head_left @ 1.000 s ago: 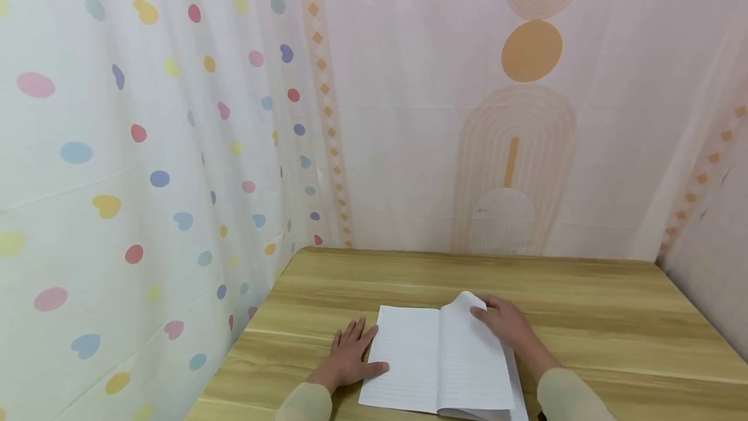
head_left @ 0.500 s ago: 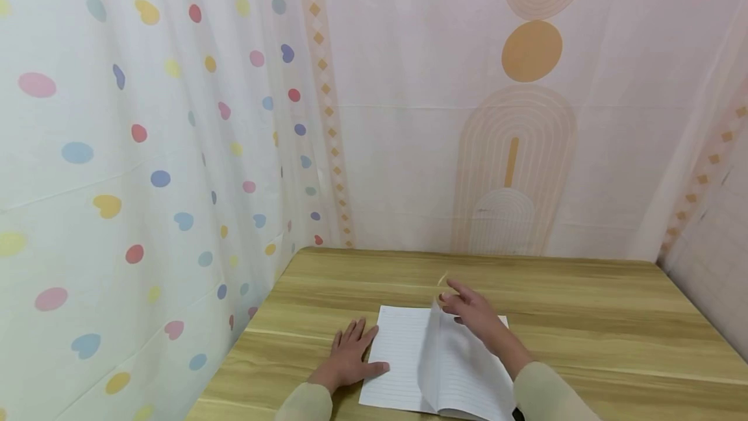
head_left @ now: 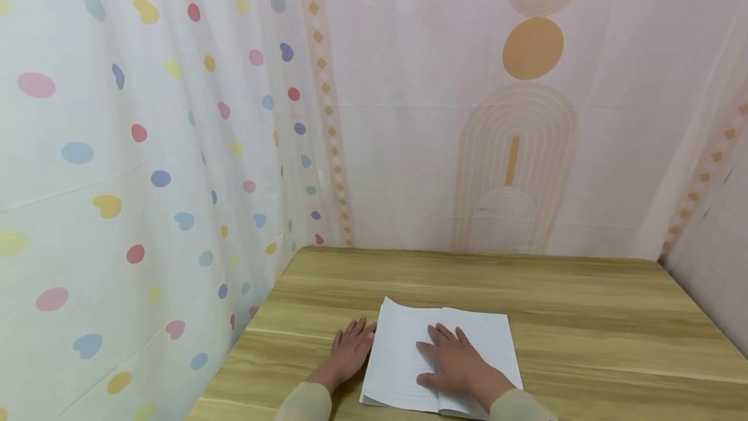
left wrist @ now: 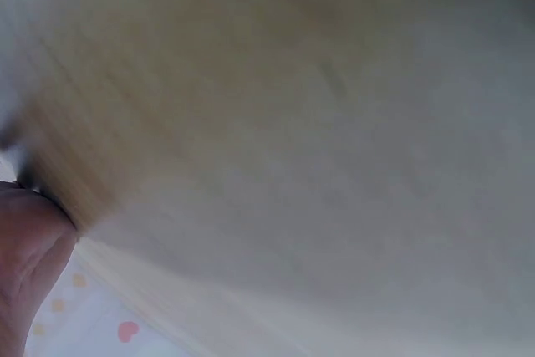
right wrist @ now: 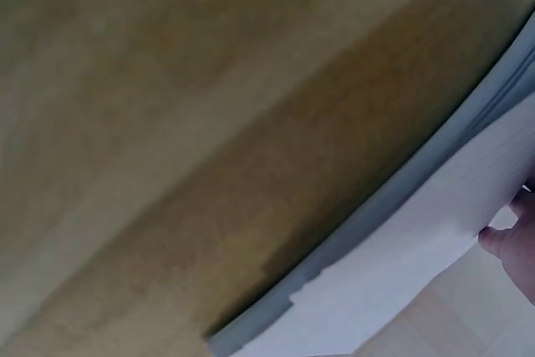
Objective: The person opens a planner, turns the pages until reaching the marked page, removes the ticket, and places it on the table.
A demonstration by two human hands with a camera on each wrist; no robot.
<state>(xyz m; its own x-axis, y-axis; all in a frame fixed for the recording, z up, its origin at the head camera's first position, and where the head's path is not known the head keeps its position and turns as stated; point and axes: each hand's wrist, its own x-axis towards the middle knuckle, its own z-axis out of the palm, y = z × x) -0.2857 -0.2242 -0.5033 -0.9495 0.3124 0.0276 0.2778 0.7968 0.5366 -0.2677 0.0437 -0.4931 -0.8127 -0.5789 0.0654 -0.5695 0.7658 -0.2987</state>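
Observation:
An open notebook (head_left: 395, 369) with white lined pages lies on the wooden table (head_left: 596, 323). Its left page lifts slightly at the far left corner. My right hand (head_left: 457, 362) rests on the pages across the middle crease, fingers spread and fairly straight. Beside the notebook's left edge, my left hand (head_left: 349, 355) lies palm down on the table, its fingertips and thumb near that edge. The right wrist view shows the edge of the stacked pages (right wrist: 393, 265) and a bit of the right hand (right wrist: 516, 248). In the left wrist view only part of the left hand (left wrist: 32, 248) shows.
A curtain with coloured dots (head_left: 175, 148) hangs along the left side. Behind the table hangs a pale curtain (head_left: 403, 148) with arch patterns. A greyish wall (head_left: 721, 265) borders the table on the right.
The right hand lifted a page from the right side, turned it over to the left, and now rests on the pages. The left hand's thumb has come off the left page.

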